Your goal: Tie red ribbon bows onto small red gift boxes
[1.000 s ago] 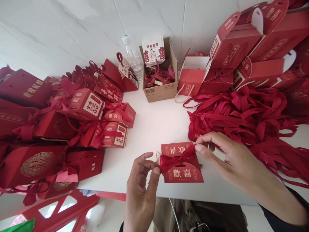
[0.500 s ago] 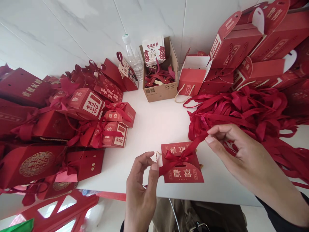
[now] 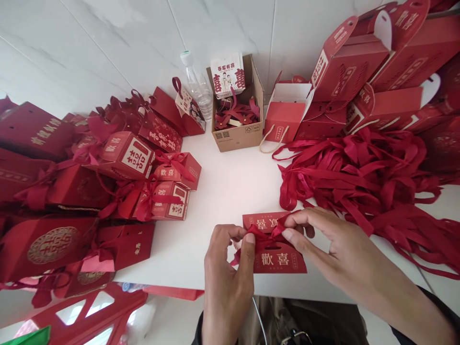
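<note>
A small red gift box with gold characters sits near the table's front edge. Across its top lies a red ribbon bow. My left hand pinches the bow's left side between thumb and forefinger. On the other side my right hand pinches the right part of the ribbon, its other fingers curled. Both hands partly cover the bow and the box's side edges. Right of the box spreads a large heap of loose red ribbons.
Finished-looking red boxes with bows crowd the left side. At the back stand a cardboard box, a clear plastic bottle and an open red box. Larger red boxes are stacked at the back right.
Both hands have moved inward from the ribbon's tails to the bow at the middle. The box has shifted slightly right.
</note>
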`<state>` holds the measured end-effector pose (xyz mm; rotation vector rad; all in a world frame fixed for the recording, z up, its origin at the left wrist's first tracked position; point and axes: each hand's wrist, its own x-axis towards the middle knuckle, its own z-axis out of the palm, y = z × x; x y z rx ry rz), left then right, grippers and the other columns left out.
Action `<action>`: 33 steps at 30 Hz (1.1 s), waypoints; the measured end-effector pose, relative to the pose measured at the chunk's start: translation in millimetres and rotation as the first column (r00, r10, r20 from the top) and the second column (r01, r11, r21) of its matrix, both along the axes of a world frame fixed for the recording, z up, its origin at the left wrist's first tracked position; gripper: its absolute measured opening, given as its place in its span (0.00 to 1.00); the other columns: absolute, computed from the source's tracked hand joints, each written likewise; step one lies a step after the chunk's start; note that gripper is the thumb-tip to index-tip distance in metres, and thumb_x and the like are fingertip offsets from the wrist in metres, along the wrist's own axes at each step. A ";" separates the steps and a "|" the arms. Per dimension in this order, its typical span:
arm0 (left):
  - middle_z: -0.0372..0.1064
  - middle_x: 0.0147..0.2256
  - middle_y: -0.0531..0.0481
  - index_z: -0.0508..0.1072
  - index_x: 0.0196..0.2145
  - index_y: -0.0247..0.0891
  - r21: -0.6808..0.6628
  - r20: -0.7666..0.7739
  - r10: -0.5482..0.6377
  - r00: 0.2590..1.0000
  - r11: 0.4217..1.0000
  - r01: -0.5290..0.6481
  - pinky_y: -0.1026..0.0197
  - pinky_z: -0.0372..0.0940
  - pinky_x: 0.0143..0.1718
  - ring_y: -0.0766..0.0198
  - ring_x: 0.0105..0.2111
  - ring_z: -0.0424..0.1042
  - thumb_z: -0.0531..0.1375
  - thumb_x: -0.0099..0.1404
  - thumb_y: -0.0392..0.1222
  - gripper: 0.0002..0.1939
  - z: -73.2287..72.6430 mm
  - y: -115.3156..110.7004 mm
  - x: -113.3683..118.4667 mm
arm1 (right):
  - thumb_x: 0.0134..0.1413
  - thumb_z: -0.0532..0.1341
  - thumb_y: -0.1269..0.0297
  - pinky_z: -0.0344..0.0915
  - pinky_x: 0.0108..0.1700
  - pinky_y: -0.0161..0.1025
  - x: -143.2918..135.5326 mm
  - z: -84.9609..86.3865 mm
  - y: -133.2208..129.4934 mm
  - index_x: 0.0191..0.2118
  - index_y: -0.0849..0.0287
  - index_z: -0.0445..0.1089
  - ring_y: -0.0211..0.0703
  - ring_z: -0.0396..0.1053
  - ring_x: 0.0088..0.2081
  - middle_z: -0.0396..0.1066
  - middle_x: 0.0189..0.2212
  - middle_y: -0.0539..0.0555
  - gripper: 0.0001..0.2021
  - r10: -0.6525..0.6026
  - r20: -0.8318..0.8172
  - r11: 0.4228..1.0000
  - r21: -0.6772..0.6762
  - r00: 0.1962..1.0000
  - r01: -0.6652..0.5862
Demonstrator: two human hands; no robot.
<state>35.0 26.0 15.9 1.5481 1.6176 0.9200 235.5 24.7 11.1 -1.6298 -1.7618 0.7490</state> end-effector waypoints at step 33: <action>0.74 0.30 0.48 0.74 0.34 0.40 -0.217 0.165 0.042 0.985 0.976 -0.005 0.65 0.63 0.25 0.62 0.30 0.69 0.57 0.74 0.58 0.20 -5.0 -5.5 2.8 | 0.71 0.58 0.52 0.67 0.27 0.35 2.5 3.0 -6.7 0.39 0.48 0.73 0.42 0.75 0.34 0.77 0.34 0.48 0.11 0.008 -0.041 0.999 -0.046 0.999 -0.009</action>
